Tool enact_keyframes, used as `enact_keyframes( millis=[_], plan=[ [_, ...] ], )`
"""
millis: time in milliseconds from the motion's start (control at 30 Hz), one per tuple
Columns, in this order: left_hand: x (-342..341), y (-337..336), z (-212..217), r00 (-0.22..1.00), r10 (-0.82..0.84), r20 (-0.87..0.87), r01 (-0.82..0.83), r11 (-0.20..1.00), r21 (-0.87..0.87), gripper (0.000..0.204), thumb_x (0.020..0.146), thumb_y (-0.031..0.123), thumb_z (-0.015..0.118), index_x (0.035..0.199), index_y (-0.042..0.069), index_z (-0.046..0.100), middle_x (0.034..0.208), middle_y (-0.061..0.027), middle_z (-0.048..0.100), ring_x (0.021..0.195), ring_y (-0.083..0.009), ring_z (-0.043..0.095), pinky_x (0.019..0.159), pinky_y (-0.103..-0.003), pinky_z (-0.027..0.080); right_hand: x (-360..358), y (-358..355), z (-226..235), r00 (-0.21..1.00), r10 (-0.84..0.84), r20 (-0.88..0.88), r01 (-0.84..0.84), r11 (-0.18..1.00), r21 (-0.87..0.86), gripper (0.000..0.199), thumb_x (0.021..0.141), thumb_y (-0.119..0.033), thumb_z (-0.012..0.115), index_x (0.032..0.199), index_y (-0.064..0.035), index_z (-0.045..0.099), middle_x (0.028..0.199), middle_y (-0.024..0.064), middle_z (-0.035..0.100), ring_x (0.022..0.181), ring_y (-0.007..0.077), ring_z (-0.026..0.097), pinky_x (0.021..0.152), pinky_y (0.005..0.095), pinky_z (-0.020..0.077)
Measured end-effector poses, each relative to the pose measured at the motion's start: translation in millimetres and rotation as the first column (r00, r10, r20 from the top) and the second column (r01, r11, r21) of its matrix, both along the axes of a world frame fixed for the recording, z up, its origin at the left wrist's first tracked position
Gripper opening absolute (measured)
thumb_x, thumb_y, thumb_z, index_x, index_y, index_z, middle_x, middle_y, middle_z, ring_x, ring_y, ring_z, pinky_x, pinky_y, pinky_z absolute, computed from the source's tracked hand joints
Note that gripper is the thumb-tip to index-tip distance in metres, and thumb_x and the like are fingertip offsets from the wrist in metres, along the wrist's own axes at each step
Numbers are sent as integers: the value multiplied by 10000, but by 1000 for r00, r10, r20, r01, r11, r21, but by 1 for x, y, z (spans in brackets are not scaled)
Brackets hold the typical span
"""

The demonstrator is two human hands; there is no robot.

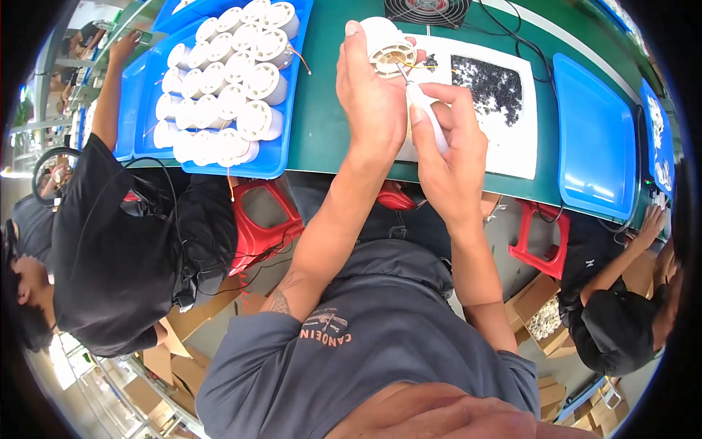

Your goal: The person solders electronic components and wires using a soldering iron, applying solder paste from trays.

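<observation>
My left hand (371,110) is closed around a white plastic cylinder housing (379,33), its ribbed round end turned toward me. Thin yellow and red wires (406,63) come out of that end. In my right hand (455,157) is a screwdriver with a white handle (430,121), held between thumb and fingers. Its metal shaft points into the ribbed end of the housing; what the tip meets there is too small to make out. Both hands are above the near part of the green table (314,117).
A blue tray (281,157) on the left holds many similar white housings, some trailing wires. Small black parts (490,88) lie on a white sheet (512,150) to the right. Farther right is a blue tray (596,139). A fan (428,11) stands behind; co-workers sit on both sides.
</observation>
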State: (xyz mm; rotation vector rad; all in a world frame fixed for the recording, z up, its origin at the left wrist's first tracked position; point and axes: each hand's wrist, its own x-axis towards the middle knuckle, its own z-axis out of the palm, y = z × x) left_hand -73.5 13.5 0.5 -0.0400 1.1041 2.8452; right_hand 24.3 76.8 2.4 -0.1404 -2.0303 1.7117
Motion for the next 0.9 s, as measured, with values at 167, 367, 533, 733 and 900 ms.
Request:
enact_keyframes(
  millis=[167, 367, 533, 733, 900],
  plan=[
    [5, 3, 7, 999, 47, -16, -48, 997, -64, 430, 1067, 446, 476, 1126, 20, 493, 958, -165, 643, 826, -255, 689, 772, -399, 588, -5, -1, -5, 999, -27, -47, 29, 998, 58, 249, 936, 5, 598, 1177, -2, 535, 630, 71, 527, 533, 124, 449, 520, 297, 381],
    [9, 3, 8, 996, 65, -59, -73, 987, -141, 418, 1055, 399, 511, 1108, -13, 559, 968, -180, 675, 844, -284, 713, 759, -378, 588, -8, 0, -4, 998, -15, -57, 18, 998, 54, 242, 932, 11, 594, 1168, -1, 546, 627, 84, 528, 534, 131, 470, 525, 295, 391],
    [9, 2, -4, 930, 87, -356, -220, 910, -352, 253, 1098, 293, 469, 1089, 45, 424, 900, -60, 562, 748, -99, 617, 658, -253, 549, -13, -2, -3, 999, -35, -29, 36, 999, 41, 206, 926, 27, 593, 1129, 17, 559, 652, 79, 576, 570, 116, 508, 556, 298, 418],
    [5, 5, -6, 939, -15, -344, -83, 960, -268, 227, 1095, 266, 483, 1037, 55, 421, 937, -40, 524, 818, -53, 535, 669, -230, 498, -20, -2, -4, 995, -78, -57, 70, 991, -117, 146, 932, 40, 589, 1074, 20, 566, 703, 63, 633, 661, 77, 544, 613, 250, 413],
    [-39, 4, 2, 873, 66, -483, -325, 816, -477, 251, 1100, 292, 456, 1054, 48, 491, 919, -35, 548, 811, -73, 542, 682, -247, 503, -28, 17, 12, 993, 81, 85, -57, 966, -253, 212, 944, 39, 592, 1144, -21, 554, 711, 24, 620, 647, 52, 529, 597, 220, 398]
  ],
)
